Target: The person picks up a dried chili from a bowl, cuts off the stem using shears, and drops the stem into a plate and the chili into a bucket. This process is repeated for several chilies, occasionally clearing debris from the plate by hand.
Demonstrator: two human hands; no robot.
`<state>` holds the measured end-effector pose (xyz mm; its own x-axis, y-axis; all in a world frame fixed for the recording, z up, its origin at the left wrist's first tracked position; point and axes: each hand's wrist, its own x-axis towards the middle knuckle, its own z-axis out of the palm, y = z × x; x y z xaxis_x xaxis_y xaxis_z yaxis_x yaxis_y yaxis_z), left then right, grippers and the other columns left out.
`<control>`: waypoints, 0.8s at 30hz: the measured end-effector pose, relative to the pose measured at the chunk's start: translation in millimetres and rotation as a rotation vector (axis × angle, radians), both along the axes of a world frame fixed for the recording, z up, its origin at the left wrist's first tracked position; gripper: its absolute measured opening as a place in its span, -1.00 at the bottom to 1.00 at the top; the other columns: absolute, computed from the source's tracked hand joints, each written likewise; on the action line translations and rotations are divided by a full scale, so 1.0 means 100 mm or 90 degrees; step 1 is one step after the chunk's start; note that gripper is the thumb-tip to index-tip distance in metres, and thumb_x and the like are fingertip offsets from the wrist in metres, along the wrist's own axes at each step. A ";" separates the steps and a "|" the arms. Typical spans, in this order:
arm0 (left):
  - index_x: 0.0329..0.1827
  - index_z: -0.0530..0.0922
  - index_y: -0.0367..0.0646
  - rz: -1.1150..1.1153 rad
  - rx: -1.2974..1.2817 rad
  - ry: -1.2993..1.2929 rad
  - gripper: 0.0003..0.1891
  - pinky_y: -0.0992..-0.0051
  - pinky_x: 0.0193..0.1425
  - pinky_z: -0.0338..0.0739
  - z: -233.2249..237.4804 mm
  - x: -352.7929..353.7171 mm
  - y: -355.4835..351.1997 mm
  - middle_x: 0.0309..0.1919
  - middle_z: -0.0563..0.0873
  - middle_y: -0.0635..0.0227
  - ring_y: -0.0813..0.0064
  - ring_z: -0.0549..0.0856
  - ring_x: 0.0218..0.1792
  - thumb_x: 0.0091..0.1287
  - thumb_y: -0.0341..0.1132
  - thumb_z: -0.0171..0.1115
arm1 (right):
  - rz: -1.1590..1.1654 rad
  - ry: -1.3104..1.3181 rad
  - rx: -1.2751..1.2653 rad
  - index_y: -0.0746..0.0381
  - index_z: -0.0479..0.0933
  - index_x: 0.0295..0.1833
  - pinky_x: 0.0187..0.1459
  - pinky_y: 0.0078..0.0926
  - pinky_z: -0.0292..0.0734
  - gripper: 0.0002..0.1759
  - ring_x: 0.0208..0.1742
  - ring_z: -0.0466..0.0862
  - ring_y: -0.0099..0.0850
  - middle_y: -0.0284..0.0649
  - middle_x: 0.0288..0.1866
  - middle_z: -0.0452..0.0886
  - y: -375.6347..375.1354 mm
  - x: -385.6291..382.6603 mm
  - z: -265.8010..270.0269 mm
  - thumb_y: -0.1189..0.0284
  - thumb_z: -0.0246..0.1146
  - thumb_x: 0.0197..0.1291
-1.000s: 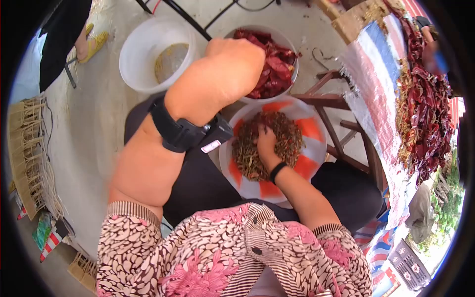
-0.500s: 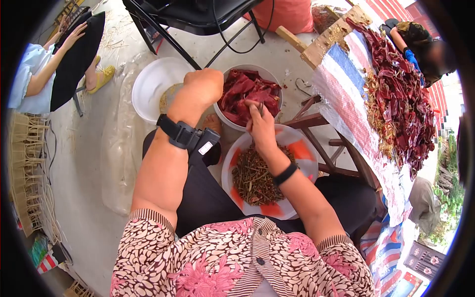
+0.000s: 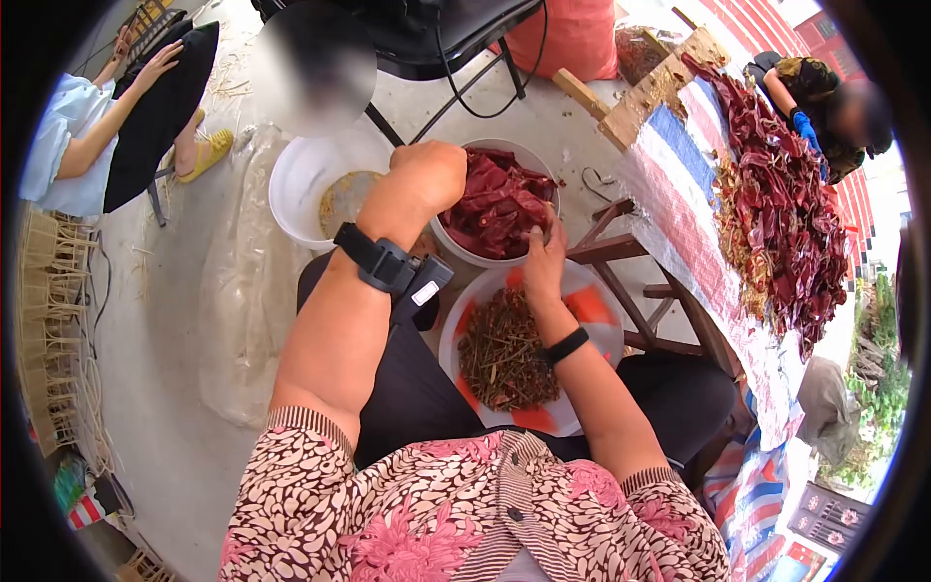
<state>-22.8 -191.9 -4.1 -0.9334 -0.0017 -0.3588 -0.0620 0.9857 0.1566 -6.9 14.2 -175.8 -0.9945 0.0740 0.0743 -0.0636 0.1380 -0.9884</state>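
Red peppers (image 3: 497, 206), seemingly dried, are contained in the white bucket (image 3: 482, 259), probably light, leathery and easily torn, best gripped near the stems; whether they are pinched by the adjacent left hand (image 3: 429, 178) or right hand (image 3: 545, 258) cannot be told.

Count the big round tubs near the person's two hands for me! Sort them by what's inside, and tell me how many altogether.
Tub of red peppers: 1
White-and-orange tub of brown stems: 1
White tub with only some yellowish bits in the bottom: 1
Total: 3 tubs
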 end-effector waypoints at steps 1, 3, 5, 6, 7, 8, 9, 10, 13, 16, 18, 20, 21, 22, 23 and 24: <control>-0.02 0.59 -0.06 0.007 0.001 -0.009 -0.73 0.19 0.03 0.55 0.01 -0.01 0.01 -0.06 0.72 0.20 0.11 0.67 0.02 0.28 -0.40 0.01 | 0.031 0.037 0.107 0.27 0.33 0.35 0.20 -0.37 0.45 -0.54 0.28 0.40 -0.22 -0.01 0.28 0.33 0.00 -0.08 -0.12 0.57 0.02 0.33; -0.02 0.59 -0.05 0.008 0.001 -0.023 -0.74 0.18 0.05 0.54 0.00 -0.03 0.02 -0.05 0.71 0.20 0.11 0.66 0.04 0.29 -0.38 0.01 | 0.087 0.109 0.321 0.28 0.32 0.36 0.34 -0.28 0.32 -0.50 0.32 0.37 -0.11 0.03 0.32 0.31 -0.01 -0.23 -0.24 0.57 0.05 0.29; -0.02 0.60 -0.05 -0.004 0.000 -0.031 -0.74 0.16 0.07 0.53 -0.03 -0.04 0.04 -0.05 0.71 0.19 0.10 0.66 0.05 0.30 -0.36 0.01 | 0.103 0.087 0.285 0.31 0.31 0.35 0.45 -0.22 0.13 -0.46 0.39 0.31 -0.02 0.09 0.36 0.30 -0.13 -0.32 -0.29 0.56 0.09 0.22; -0.01 0.59 -0.05 -0.005 0.005 -0.021 -0.74 0.15 0.08 0.52 -0.08 -0.06 0.05 -0.04 0.71 0.18 0.09 0.65 0.05 0.30 -0.35 0.02 | 0.115 0.085 0.280 0.32 0.32 0.35 0.45 -0.22 0.14 -0.46 0.40 0.30 -0.03 0.09 0.36 0.31 -0.17 -0.39 -0.34 0.56 0.10 0.22; -0.01 0.59 -0.05 -0.008 0.012 -0.008 -0.74 0.14 0.08 0.52 -0.13 -0.07 0.05 -0.04 0.70 0.17 0.08 0.64 0.06 0.30 -0.34 0.03 | 0.123 0.084 0.277 0.33 0.32 0.34 0.44 -0.22 0.14 -0.46 0.41 0.30 -0.05 0.09 0.36 0.32 -0.19 -0.45 -0.40 0.56 0.10 0.21; -0.01 0.59 -0.06 -0.016 0.021 0.007 -0.74 0.13 0.09 0.51 -0.18 -0.09 0.07 -0.03 0.70 0.15 0.07 0.64 0.07 0.29 -0.33 0.03 | 0.142 0.084 0.269 0.33 0.32 0.34 0.45 -0.22 0.13 -0.45 0.42 0.29 -0.04 0.10 0.36 0.32 -0.19 -0.50 -0.44 0.55 0.11 0.20; -0.01 0.59 -0.07 -0.024 0.030 0.014 -0.74 0.12 0.10 0.51 -0.20 -0.11 0.09 -0.03 0.70 0.14 0.06 0.63 0.07 0.30 -0.32 0.04 | 0.155 0.087 0.265 0.33 0.32 0.34 0.45 -0.22 0.12 -0.45 0.43 0.28 -0.04 0.10 0.36 0.33 -0.16 -0.55 -0.48 0.55 0.13 0.19; -0.02 0.59 -0.07 -0.035 0.039 0.023 -0.74 0.12 0.10 0.50 -0.22 -0.11 0.10 -0.02 0.69 0.13 0.05 0.63 0.08 0.30 -0.30 0.04 | 0.163 0.084 0.254 0.31 0.32 0.35 0.45 -0.22 0.12 -0.44 0.42 0.28 -0.04 0.09 0.36 0.33 -0.13 -0.58 -0.52 0.55 0.13 0.18; 0.01 0.59 -0.07 -0.057 0.038 0.016 -0.72 0.12 0.13 0.48 -0.12 -0.11 0.18 0.00 0.68 0.11 0.05 0.62 0.08 0.31 -0.27 0.05 | 0.138 0.056 0.163 0.28 0.32 0.35 0.34 -0.30 0.23 -0.46 0.34 0.35 -0.13 0.03 0.31 0.36 -0.07 -0.48 -0.38 0.56 0.11 0.22; -0.13 0.66 -0.11 -0.080 0.065 0.091 -0.77 0.14 0.05 0.55 -0.19 -0.09 0.21 -0.11 0.72 0.06 0.05 0.68 0.00 0.26 -0.32 0.06 | 0.125 0.115 0.182 0.27 0.31 0.34 -0.06 -0.51 0.58 -0.55 0.08 0.52 -0.41 -0.11 0.23 0.42 0.08 -0.27 -0.08 0.55 0.03 0.35; -0.13 0.65 -0.11 -0.085 0.073 0.072 -0.77 0.14 0.07 0.53 -0.14 -0.09 0.28 -0.09 0.71 0.07 0.05 0.67 0.02 0.27 -0.29 0.07 | 0.140 0.118 0.166 0.25 0.32 0.32 -0.15 -0.54 0.59 -0.61 -0.05 0.58 -0.44 -0.13 0.17 0.46 0.19 -0.14 0.05 0.52 0.01 0.40; -0.08 0.65 -0.10 -0.098 0.082 0.052 -0.75 0.14 0.10 0.52 -0.11 -0.09 0.30 -0.07 0.71 0.07 0.06 0.65 0.04 0.27 -0.24 0.11 | 0.144 0.020 -0.013 0.25 0.38 0.25 -0.18 -0.49 0.58 -0.67 -0.07 0.58 -0.42 -0.12 0.09 0.51 0.28 0.10 0.68 0.44 0.04 0.43; -0.06 0.65 -0.10 -0.111 0.097 0.043 -0.74 0.14 0.09 0.52 -0.09 -0.09 0.33 -0.07 0.71 0.07 0.05 0.66 0.03 0.27 -0.24 0.12 | 0.146 -0.030 -0.103 0.25 0.41 0.21 -0.19 -0.47 0.57 -0.70 -0.08 0.59 -0.41 -0.12 0.05 0.53 0.36 0.24 1.01 0.40 0.05 0.45; -0.05 0.65 -0.09 -0.122 0.113 0.032 -0.73 0.14 0.09 0.52 -0.07 -0.08 0.37 -0.07 0.71 0.07 0.05 0.66 0.02 0.26 -0.23 0.13 | 0.105 -0.026 -0.052 0.18 0.44 0.19 -0.37 -0.58 0.54 -0.71 -0.26 0.58 -0.52 -0.20 -0.02 0.56 0.51 0.29 1.22 0.32 0.04 0.48; -0.03 0.65 -0.09 -0.132 0.128 0.019 -0.72 0.14 0.09 0.53 -0.06 -0.06 0.39 -0.07 0.71 0.07 0.05 0.66 0.01 0.25 -0.23 0.14 | 0.045 -0.001 0.011 0.16 0.49 0.13 -0.35 -0.53 0.54 -0.76 -0.32 0.59 -0.48 -0.18 -0.12 0.59 0.64 0.31 1.52 0.35 0.09 0.45; -0.03 0.65 -0.09 -0.171 0.133 0.009 -0.71 0.14 0.08 0.53 -0.08 -0.06 0.41 -0.07 0.71 0.07 0.05 0.67 0.01 0.25 -0.22 0.15 | -0.022 0.102 0.188 0.17 0.53 0.06 -0.32 -0.42 0.54 -0.80 -0.34 0.60 -0.38 -0.13 -0.18 0.59 0.88 0.21 1.59 0.41 0.16 0.38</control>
